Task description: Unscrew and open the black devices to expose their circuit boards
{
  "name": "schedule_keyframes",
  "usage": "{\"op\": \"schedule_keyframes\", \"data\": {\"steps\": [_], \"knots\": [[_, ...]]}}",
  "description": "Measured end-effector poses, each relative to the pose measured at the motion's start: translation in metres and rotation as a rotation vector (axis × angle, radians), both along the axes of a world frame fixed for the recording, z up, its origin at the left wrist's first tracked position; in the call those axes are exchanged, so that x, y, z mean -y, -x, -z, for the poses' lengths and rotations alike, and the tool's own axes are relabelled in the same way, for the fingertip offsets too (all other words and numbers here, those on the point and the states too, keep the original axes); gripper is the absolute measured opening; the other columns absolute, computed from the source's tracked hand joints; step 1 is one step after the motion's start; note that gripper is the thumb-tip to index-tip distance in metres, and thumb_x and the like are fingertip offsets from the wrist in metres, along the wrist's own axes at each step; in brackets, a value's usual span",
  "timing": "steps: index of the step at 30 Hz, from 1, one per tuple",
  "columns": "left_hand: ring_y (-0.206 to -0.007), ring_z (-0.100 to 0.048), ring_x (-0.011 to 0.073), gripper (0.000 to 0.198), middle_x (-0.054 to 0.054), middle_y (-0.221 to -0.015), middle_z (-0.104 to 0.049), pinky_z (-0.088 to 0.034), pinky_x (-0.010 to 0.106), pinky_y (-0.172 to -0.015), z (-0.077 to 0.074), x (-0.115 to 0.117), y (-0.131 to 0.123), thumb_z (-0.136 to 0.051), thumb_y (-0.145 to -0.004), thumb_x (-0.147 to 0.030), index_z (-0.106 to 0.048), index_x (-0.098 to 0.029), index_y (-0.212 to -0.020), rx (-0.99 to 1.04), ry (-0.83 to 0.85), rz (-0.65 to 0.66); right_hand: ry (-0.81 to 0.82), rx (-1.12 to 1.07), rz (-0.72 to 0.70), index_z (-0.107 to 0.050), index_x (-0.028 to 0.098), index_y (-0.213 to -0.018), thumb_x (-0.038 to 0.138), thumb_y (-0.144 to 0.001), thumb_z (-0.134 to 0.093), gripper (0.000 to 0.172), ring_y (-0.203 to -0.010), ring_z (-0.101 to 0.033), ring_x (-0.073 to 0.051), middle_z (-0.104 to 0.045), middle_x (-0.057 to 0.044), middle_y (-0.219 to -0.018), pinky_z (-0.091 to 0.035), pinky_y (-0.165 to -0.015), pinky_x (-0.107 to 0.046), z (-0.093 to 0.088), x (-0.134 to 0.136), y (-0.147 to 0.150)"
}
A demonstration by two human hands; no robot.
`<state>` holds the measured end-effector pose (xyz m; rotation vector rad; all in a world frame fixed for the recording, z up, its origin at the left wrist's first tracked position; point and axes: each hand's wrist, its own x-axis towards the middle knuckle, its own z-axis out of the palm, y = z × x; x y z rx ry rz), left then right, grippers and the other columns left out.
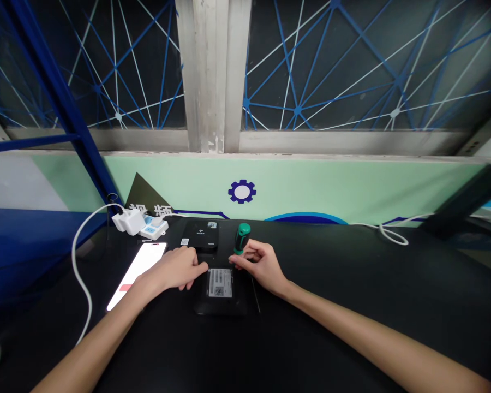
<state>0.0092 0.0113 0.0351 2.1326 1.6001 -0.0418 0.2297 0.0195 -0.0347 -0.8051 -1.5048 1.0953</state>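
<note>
At six o'clock, a black rectangular white-labelled device (pixel 221 292) lies apparently closed; tool work appears incomplete. Right hand (pixel 265 267): clamped on green-and-black screwdriver (pixel 242 238), device's one o'clock. Left hand (pixel 183 266): ten o'clock, grip indeterminate.

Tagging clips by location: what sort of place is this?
Probably an indoor electronics bench: right hand on a green-handled tool by a labelled black device, white plug adapter behind on the tabletop.
</note>
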Motion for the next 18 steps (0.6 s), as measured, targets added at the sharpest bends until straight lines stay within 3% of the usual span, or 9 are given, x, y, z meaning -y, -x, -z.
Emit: {"op": "schedule_keyframes", "data": {"steps": [15, 18], "knots": [[-0.043, -0.057, 0.0144, 0.057, 0.001, -0.039, -0.058, -0.047, 0.026, -0.062, 0.0052, -0.0044, 0.0047, -0.042, -0.09, -0.044, -0.058, -0.021, -0.04, 0.018, 0.047, 0.039, 0.038, -0.024, -0.011, -0.056, 0.019, -0.065, 0.044, -0.071, -0.084, 0.038, -0.054, -0.064, -0.014, -0.071, -0.002, -0.066, -0.055, -0.053, -0.025, -0.0003, 0.0021, 0.0008], [-0.044, -0.058, 0.0144, 0.059, 0.002, -0.04, -0.059, -0.047, 0.026, -0.063, 0.0043, -0.0053, 0.0055, -0.043, -0.089, -0.046, -0.057, -0.021, -0.038, -0.013, 0.053, -0.01, 0.054, -0.026, -0.032, -0.056, 0.018, -0.066, 0.045, -0.073, -0.082, 0.038, -0.053, -0.064, -0.013, -0.071, -0.003, -0.066, -0.054, -0.051, -0.025, 0.002, 0.0024, 0.0014]]}}
